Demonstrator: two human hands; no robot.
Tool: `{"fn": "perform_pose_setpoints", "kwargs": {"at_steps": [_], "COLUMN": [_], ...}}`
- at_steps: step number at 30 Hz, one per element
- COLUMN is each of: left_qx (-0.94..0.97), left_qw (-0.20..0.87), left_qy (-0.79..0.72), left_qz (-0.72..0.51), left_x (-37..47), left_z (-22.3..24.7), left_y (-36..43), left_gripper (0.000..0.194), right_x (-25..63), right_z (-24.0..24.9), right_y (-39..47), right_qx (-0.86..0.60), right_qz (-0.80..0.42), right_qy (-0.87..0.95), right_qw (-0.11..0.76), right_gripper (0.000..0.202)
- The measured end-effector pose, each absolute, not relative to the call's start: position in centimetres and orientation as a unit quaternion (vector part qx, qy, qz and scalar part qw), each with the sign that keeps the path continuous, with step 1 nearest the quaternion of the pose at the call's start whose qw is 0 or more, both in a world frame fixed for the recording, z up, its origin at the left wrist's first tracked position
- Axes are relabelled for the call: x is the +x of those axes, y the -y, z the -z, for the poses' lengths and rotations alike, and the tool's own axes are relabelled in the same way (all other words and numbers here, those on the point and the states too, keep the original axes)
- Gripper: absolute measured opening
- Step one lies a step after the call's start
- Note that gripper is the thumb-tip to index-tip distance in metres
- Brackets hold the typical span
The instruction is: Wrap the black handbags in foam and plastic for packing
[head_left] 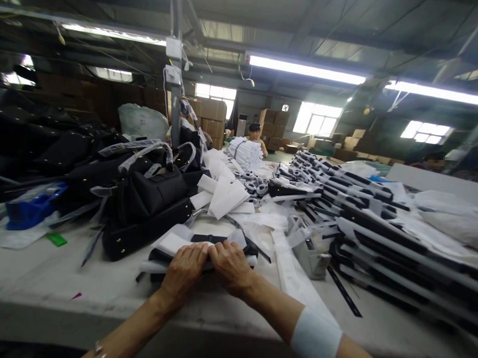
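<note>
A black bag piece partly covered with white wrapping lies at the table's front. My left hand and my right hand meet side by side at its middle, fingers bent over its near edge and pressed on it. The thumbs and the underside of the piece are hidden. Just behind it lie loose white sheets. A black handbag with plastic-wrapped handles stands to the left.
Stacked black pieces with white wrapping fill the right side. A grey tape dispenser stands before them, a blue dispenser at far left. A metal post rises behind the handbag. A person is across the table.
</note>
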State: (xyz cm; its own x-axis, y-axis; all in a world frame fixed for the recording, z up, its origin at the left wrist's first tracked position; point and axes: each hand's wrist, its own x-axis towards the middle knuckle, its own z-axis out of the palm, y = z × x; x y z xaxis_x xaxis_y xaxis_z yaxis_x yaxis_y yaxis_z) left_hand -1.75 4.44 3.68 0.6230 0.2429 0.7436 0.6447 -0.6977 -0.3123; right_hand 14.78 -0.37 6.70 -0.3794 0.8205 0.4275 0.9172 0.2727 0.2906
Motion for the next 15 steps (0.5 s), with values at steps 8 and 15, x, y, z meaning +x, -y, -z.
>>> {"fn": "perform_pose_setpoints", "kwargs": {"at_steps": [8,15], "left_qx": [-0.867,-0.870], "left_qw": [0.247,0.188], "left_qy": [0.186,0.216], "left_qz": [0.391,0.402], "left_x": [-4.6,-6.0], "left_z": [-2.8,-1.5], "left_y": [-3.9,-3.5], "left_gripper": [0.033,0.040], "right_x": [12.8,18.0], "right_z": [-6.0,-11.2], "right_y": [3.1,4.0], "right_qx": [-0.554,-0.584], "right_qz": [0.202,0.027], "right_qy": [0.798,0.771], "right_qw": [0.130,0.253], "right_gripper": [0.010,0.029]}}
